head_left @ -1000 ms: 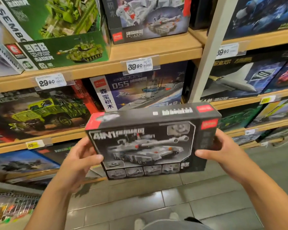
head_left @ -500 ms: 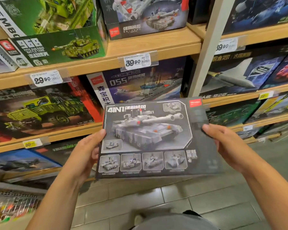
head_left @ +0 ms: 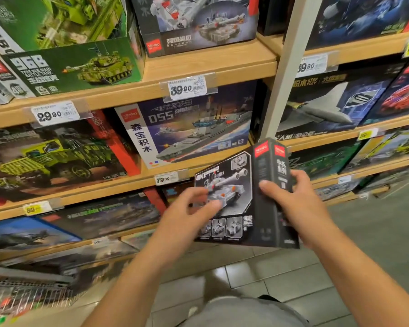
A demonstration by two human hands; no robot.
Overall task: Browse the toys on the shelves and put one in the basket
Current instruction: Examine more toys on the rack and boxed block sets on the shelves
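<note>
Now tank box [head_left: 243, 199] turned edge-on vs before, both hands on it.

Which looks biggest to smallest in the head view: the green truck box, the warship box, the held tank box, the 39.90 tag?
1. Green truck box, partly cropped.
2. Warship box.
3. Held tank box, turned edge-on and nearer the camera, so unsure against the warship box.
4. 39.90 tag.

Shelves [head_left: 198, 67] packed with boxes; white upright post [head_left: 291, 67] divides bays; tiled floor [head_left: 293, 279] open below hands.
</note>
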